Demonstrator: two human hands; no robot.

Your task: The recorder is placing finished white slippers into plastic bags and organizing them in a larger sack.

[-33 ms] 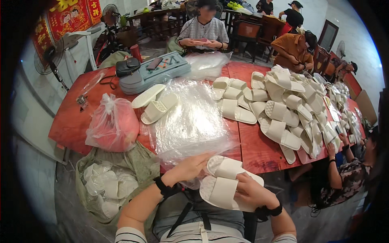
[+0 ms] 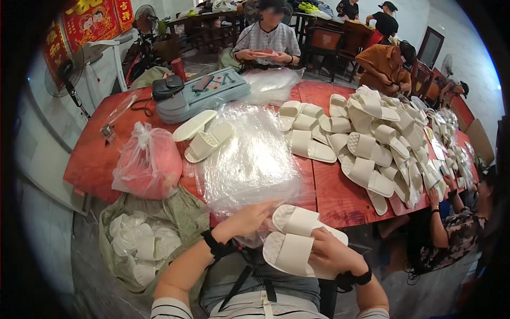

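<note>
My right hand (image 2: 334, 252) grips a pair of cream slippers (image 2: 287, 255), fingers tucked by their straps, in front of the table's near edge. Just left of their toes is my left hand (image 2: 249, 219), its fingers together on the edge of a clear plastic bag (image 2: 258, 239); the fingertips are partly hidden. A flat stack of clear plastic bags (image 2: 249, 159) lies on the table beyond it. Two loose cream slippers (image 2: 210, 142) rest at the stack's left side. To the right, a large heap of cream slippers (image 2: 366, 143) covers the red table (image 2: 101, 165).
A tied clear bag with pink contents (image 2: 149, 162) and a grey-blue case (image 2: 204, 98) stand on the left of the table. Below sits an open green sack (image 2: 186, 218) of wrapped slippers. A co-worker (image 2: 271, 40) opposite holds something pink; others work at right.
The slippers in my right hand have shifted very slightly to the right. The co-worker opposite has turned the pink thing a little.
</note>
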